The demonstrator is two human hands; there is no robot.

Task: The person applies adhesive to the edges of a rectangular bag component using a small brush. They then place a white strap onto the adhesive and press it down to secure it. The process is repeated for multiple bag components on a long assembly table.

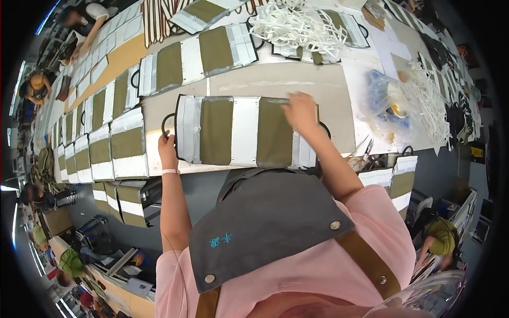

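Observation:
A flat bag panel (245,127) in olive-green and white bands, with black edging, lies in front of me near the table's front edge. Black loop handles stick out from its two short ends. At the left end, my left hand (168,152) has its fingers closed on the black handle (165,125). My right hand (301,112) is over the panel's far right corner. Its fingers are curled down with the tips at the olive band; whatever may be between them is hidden. Grey strips with small snaps run along both ends of the panel.
Similar panels (199,55) lie behind and in overlapping rows (101,151) to the left. White straps (297,29) are heaped at the back. On the right are a clear plastic bag (389,106) and more straps (427,103). Co-workers (87,24) sit around farther off.

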